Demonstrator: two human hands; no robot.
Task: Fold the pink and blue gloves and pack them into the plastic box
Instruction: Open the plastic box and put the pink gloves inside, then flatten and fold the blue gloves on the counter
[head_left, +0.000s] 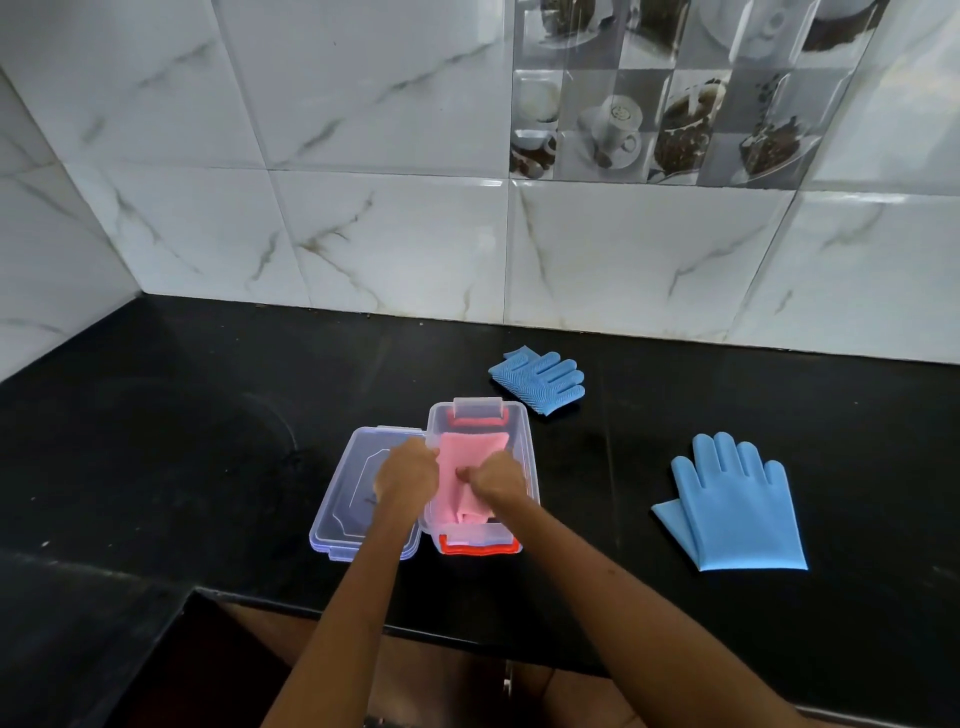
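A clear plastic box (523, 431) with red latches stands on the black counter, its clear lid (353, 493) lying open to its left. Folded pink gloves (470, 452) lie inside the box. My left hand (408, 475) grips the pink gloves at their left edge. My right hand (496, 480) presses on them with closed fingers from the right. One blue glove (732, 506) lies flat on the counter to the right of the box. A second blue glove (540, 379), ribbed side up, lies behind the box.
The black counter (208, 415) meets a marble-tiled wall (363, 208) at the back and left. The counter's front edge (467, 636) runs just below the box, with a step down at the lower left.
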